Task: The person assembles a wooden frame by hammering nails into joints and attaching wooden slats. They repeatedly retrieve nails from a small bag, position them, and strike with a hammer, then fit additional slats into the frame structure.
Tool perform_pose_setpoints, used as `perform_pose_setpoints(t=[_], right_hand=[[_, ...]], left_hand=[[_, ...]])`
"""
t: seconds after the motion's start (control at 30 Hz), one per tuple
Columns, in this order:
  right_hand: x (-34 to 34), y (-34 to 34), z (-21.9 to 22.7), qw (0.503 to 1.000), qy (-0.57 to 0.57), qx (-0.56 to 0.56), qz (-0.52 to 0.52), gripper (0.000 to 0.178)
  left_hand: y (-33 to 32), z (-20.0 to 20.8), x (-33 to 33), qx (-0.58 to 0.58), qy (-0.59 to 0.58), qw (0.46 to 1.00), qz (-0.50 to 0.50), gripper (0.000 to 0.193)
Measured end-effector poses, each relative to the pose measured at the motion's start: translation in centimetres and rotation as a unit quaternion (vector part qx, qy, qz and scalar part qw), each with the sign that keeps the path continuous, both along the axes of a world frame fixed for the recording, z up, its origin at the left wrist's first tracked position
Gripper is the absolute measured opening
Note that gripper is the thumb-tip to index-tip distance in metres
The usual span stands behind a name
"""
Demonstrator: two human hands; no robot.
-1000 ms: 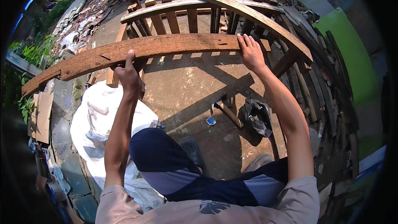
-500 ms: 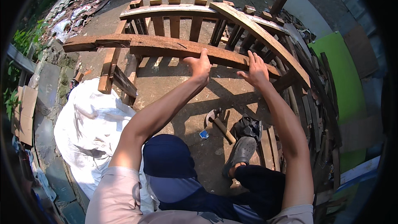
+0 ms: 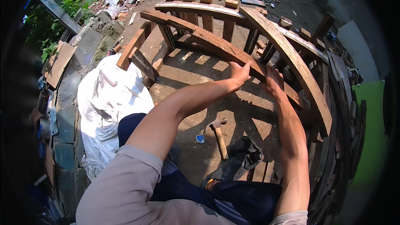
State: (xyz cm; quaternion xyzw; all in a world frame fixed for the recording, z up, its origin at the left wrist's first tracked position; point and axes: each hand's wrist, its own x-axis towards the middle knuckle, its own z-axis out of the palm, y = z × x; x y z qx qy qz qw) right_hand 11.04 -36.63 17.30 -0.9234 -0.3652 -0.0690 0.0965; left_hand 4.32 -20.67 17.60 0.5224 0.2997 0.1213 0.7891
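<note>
A long brown wooden beam [image 3: 221, 49] lies slantwise across a wooden frame with upright slats, its far left end near the frame's left corner. My left hand [image 3: 240, 75] is closed on the beam's near side, with the thumb up against it. Just to the right, my right hand [image 3: 273, 82] has its fingers bent over the beam's top edge. Part of the fingers of both hands is hidden by the wood. A paler plank [image 3: 287, 52] crosses the frame's curved top rail [image 3: 204, 9] and slopes down to the right, beyond my right hand.
On the ground between my legs and the frame lie a hammer [image 3: 221, 141] and a small blue scrap [image 3: 200, 138]. A white sack [image 3: 112, 100] sits at the left beside a low stone wall [image 3: 68, 121]. Stacked timber and a green panel [image 3: 371, 129] stand at the right.
The beam has swung so that its left end points farther away. Both hands have come closer together along it, and my right fingers now bend over it. The view has also shifted.
</note>
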Motion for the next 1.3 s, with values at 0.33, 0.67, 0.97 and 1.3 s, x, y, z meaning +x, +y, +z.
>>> perform_pose_setpoints(t=[0.33,0.67,0.97,1.3], right_hand=[[0.3,-8.9,-5.6,0.992,-0.112,-0.027,-0.053,0.038],[-2.4,-3.6,-8.1,0.995,-0.044,-0.078,-0.036,0.038],[-5.0,11.0,-9.7,0.995,0.092,-0.039,0.024,0.072],[-12.3,11.0,-10.9,0.981,0.073,-0.030,-0.176,0.073]], left_hand=[[-5.9,-5.2,-0.3,-0.052,0.113,0.976,-0.178,0.051],[-2.0,-8.7,-2.5,-0.084,0.184,0.977,-0.072,0.083],[14.4,-11.9,-5.0,-0.044,0.124,0.991,0.007,0.071],[24.5,-16.0,-10.0,-0.065,0.114,0.991,-0.009,0.087]])
